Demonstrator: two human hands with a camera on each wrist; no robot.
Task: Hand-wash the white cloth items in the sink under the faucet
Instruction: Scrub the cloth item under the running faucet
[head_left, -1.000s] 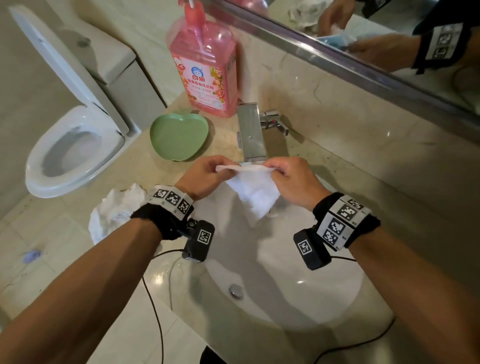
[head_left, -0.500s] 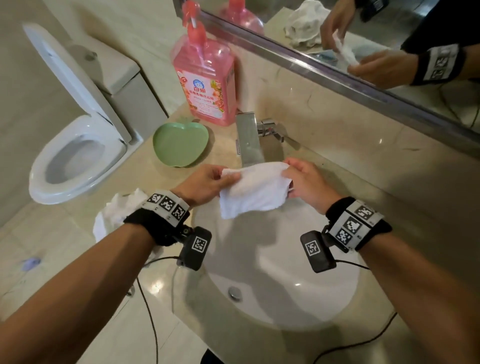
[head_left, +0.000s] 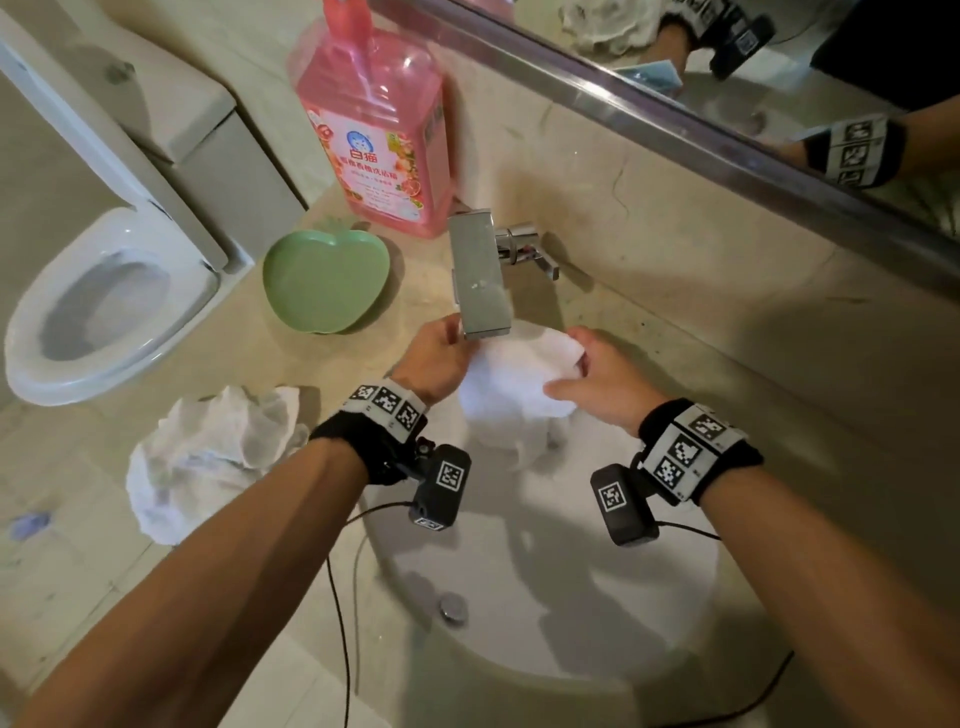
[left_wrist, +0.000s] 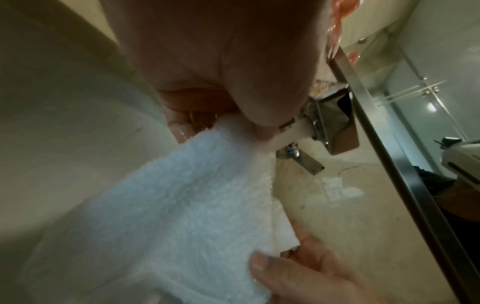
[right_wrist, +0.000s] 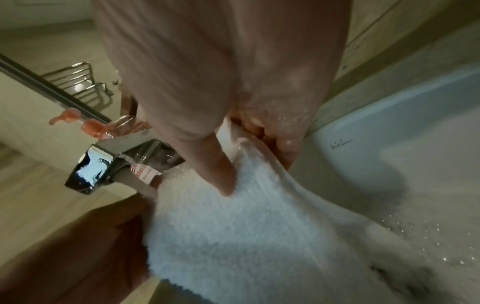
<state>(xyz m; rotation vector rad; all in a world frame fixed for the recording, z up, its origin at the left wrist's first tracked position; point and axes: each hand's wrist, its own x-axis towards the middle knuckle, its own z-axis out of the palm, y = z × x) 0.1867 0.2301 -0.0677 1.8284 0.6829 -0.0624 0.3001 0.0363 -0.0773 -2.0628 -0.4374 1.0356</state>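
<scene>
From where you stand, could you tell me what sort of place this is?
A bathroom, most likely in a home: a toilet stands beside a counter with a white sink, a chrome faucet and a wall mirror.

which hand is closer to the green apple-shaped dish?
Left. The left hand pinches the white cloth's edge beside the faucet spout, just right of the green dish. The right hand holds the cloth's far side, beyond the spout.
</scene>
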